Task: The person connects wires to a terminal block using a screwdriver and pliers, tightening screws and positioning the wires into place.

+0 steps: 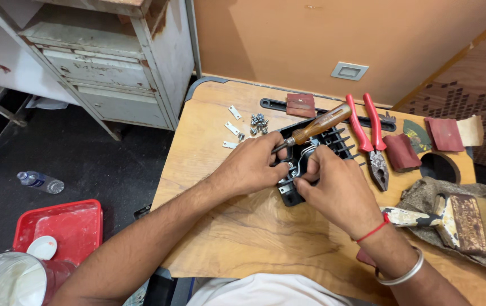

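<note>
My left hand (251, 167) grips the shaft of a screwdriver with an amber wooden handle (321, 123), which slants up to the right. My right hand (333, 184) rests on a black finned plastic part (333, 139) lying on the wooden table (243, 226); its fingers pinch a small metal piece at the part's middle. Both hands meet over the black part, hiding most of it. The screwdriver's tip is hidden between the fingers.
Red-handled pliers (370, 136) lie right of the part. Small metal plates (232, 129) and a pile of screws (259, 122) sit behind my left hand. A paintbrush (452, 221), sandpaper pieces (446, 133), a cloth and a round table hole are at right. On the floor: red tray (67, 226), bottle (40, 181).
</note>
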